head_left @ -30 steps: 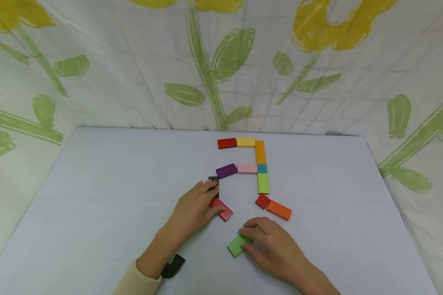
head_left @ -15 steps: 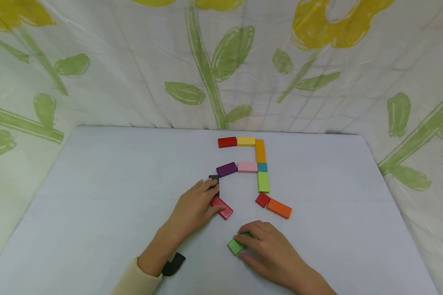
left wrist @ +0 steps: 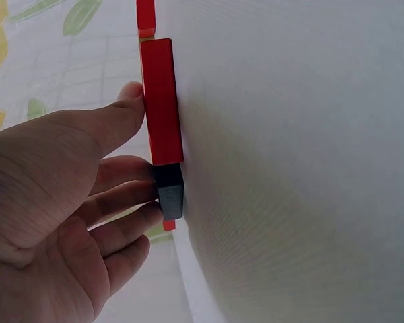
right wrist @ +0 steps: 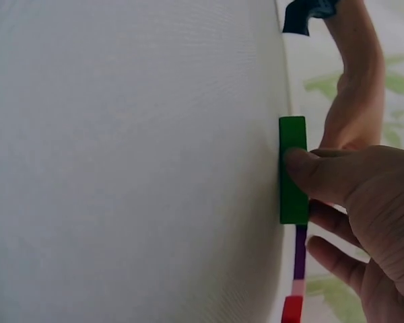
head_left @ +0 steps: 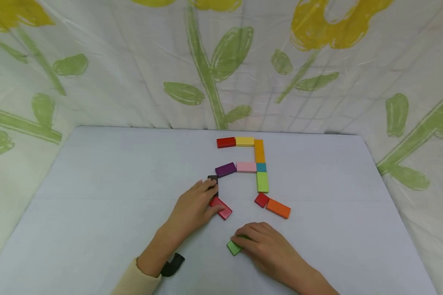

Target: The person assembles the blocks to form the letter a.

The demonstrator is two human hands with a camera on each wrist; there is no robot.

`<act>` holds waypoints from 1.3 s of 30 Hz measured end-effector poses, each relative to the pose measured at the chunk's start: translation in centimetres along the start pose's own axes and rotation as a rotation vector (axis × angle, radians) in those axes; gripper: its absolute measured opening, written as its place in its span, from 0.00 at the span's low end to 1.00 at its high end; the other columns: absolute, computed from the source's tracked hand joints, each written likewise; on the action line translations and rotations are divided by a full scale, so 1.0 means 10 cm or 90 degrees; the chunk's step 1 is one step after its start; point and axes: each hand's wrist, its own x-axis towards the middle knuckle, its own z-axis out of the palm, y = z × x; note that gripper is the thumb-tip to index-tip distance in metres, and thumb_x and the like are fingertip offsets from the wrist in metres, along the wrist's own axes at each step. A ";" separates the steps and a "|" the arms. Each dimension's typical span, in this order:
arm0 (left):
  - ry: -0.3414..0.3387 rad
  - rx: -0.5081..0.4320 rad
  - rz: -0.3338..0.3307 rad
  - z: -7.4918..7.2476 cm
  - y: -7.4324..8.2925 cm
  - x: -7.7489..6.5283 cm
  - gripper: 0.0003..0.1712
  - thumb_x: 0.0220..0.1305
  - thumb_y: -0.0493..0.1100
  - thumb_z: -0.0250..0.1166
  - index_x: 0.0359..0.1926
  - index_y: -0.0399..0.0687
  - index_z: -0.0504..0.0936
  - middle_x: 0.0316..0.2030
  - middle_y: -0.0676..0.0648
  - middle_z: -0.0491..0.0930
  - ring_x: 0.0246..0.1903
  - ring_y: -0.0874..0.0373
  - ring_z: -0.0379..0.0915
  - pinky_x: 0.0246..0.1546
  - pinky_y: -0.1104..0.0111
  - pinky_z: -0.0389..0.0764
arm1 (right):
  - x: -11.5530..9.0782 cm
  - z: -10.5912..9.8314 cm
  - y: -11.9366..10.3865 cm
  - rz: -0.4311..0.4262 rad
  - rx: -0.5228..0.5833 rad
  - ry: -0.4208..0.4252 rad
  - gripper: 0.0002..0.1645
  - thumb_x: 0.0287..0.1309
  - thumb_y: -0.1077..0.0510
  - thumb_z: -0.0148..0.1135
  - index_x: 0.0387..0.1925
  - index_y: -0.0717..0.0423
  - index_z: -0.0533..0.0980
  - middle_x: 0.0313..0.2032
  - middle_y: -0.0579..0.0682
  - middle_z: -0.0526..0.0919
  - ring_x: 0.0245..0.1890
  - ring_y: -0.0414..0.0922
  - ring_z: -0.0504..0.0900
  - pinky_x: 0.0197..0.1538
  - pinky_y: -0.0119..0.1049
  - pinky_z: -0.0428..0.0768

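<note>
In the head view my left hand [head_left: 192, 209] rests over a black block [head_left: 213, 177] and a red block [head_left: 226, 212] that meet at an angle. The left wrist view shows its thumb at the red block's upper side and relaxed fingertips against the black one. My right hand [head_left: 271, 250] pinches a green rectangular block [head_left: 234, 247] between thumb and fingers, lower down and to the right. In the right wrist view the thumb presses the near face of the green block [right wrist: 293, 195]; the fingers behind it are partly hidden.
Farther back lies a chain of blocks: dark red [head_left: 226, 142], yellow [head_left: 245, 141], amber [head_left: 259, 151], purple [head_left: 225, 169], pink [head_left: 246, 167], teal [head_left: 261, 167] and lime [head_left: 262, 182]. A small red block [head_left: 261, 200] and an orange block [head_left: 278, 208] follow. A black curved piece [head_left: 173, 264] lies beside the left wrist.
My right hand has shifted slightly left over the green block, and its thumb and fingers have closed on it. The left hand and the other blocks stay put.
</note>
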 end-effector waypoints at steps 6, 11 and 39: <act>-0.006 -0.001 -0.010 -0.01 0.00 0.00 0.36 0.66 0.59 0.74 0.66 0.41 0.83 0.68 0.41 0.80 0.71 0.47 0.76 0.78 0.54 0.70 | 0.05 -0.03 0.01 -0.008 -0.008 -0.006 0.20 0.58 0.57 0.79 0.52 0.43 0.88 0.48 0.36 0.85 0.52 0.37 0.82 0.59 0.36 0.85; -0.001 -0.004 -0.008 -0.01 0.01 0.00 0.36 0.66 0.58 0.74 0.66 0.41 0.83 0.68 0.42 0.80 0.71 0.47 0.76 0.76 0.54 0.72 | 0.08 -0.05 0.04 0.001 -0.001 -0.006 0.19 0.57 0.58 0.80 0.50 0.44 0.88 0.47 0.37 0.85 0.51 0.37 0.83 0.58 0.35 0.85; 0.011 -0.009 0.001 0.00 0.00 -0.02 0.36 0.66 0.58 0.74 0.65 0.39 0.83 0.67 0.40 0.81 0.70 0.45 0.76 0.76 0.53 0.73 | 0.02 -0.16 0.24 0.050 0.002 -0.025 0.22 0.57 0.51 0.81 0.53 0.43 0.87 0.48 0.37 0.85 0.51 0.37 0.83 0.56 0.36 0.87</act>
